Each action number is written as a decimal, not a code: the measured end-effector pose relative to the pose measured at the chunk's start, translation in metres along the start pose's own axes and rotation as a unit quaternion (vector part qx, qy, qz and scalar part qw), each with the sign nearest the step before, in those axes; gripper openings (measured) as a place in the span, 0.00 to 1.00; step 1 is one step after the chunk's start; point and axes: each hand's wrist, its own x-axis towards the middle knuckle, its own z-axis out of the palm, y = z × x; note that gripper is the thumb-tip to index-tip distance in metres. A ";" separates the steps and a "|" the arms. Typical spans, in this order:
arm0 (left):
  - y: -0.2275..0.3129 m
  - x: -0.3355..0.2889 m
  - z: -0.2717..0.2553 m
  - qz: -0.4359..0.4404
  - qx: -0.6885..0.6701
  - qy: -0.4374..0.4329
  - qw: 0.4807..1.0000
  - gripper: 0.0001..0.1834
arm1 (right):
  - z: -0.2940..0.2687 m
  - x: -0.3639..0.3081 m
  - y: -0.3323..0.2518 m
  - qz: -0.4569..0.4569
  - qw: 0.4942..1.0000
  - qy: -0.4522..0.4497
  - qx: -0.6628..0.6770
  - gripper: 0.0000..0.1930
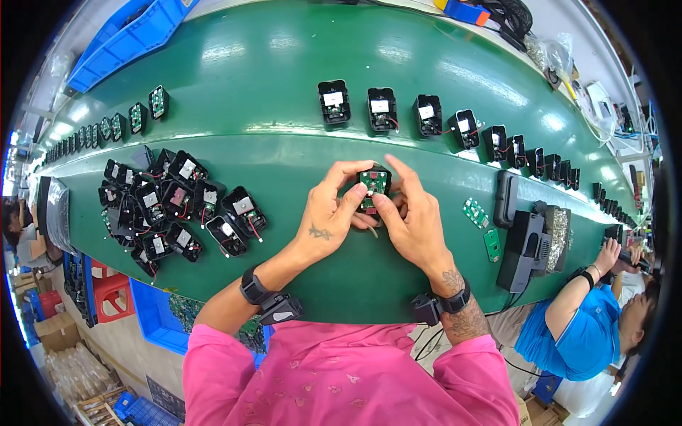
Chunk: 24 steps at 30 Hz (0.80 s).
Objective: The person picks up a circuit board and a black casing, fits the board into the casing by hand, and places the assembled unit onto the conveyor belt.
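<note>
My left hand [332,209] and my right hand [412,213] both grip one small black plastic housing [374,186] with a green circuit board seated in it. It is held just above the green conveyor belt [284,106]. Both thumbs press on the board's face. To my left lies a pile of several similar black housings [177,206] with red and black wires.
A row of black housings [398,110] rides the belt's far side, curving right. More boards [135,117] line the far left. Two loose green boards [474,211] and a black tool stand [529,245] sit at right. A co-worker in blue [582,323] sits at right. Blue bins [128,39] lie at far left.
</note>
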 end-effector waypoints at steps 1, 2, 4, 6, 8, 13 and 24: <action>0.000 0.000 0.000 -0.003 0.002 -0.002 1.000 0.18 | 0.001 0.000 0.001 -0.007 1.000 -0.007 0.006 0.27; 0.000 0.000 0.001 -0.007 0.004 -0.004 1.000 0.18 | 0.000 0.001 0.003 -0.007 1.000 -0.007 0.006 0.27; 0.001 0.000 0.003 0.002 0.012 0.001 1.000 0.18 | 0.000 0.002 0.005 -0.055 0.998 -0.030 0.013 0.29; 0.001 0.000 0.003 0.011 0.020 0.005 1.000 0.18 | 0.000 0.001 0.004 -0.048 0.998 -0.033 0.017 0.29; -0.002 0.000 0.000 -0.011 0.023 0.007 1.000 0.18 | 0.000 0.001 0.002 -0.042 0.998 -0.035 0.023 0.29; -0.003 0.001 -0.001 0.001 0.021 0.006 1.000 0.20 | -0.003 0.002 0.004 0.001 0.996 -0.072 0.061 0.29; 0.003 0.004 -0.002 -0.021 0.038 -0.012 0.999 0.21 | 0.002 -0.001 0.003 0.013 0.995 -0.065 0.074 0.28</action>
